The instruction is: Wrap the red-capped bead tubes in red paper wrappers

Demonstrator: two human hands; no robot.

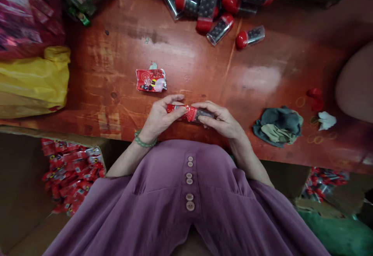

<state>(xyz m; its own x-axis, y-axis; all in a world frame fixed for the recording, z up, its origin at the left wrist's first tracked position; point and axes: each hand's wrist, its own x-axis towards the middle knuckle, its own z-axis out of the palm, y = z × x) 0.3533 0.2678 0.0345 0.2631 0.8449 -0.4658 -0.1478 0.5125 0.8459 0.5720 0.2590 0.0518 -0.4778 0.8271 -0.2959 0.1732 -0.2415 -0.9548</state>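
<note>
Both my hands hold one small clear tube with a red wrapper [190,113] just above the near edge of the red wooden table [116,53]. My left hand [159,118] grips its red end, thumb on top. My right hand [223,120] pinches the darker, clear end. A green bead bracelet [143,142] circles my left wrist. A loose red printed wrapper [150,80] lies flat on the table a little beyond my left hand.
Several red-capped clear tubes of dark beads [215,11] lie at the table's far side. A crumpled grey-green cloth [278,125] lies to the right. A yellow bag [35,79] sits left. Cardboard boxes of red packets stand below the table at left [70,174] and right [323,184].
</note>
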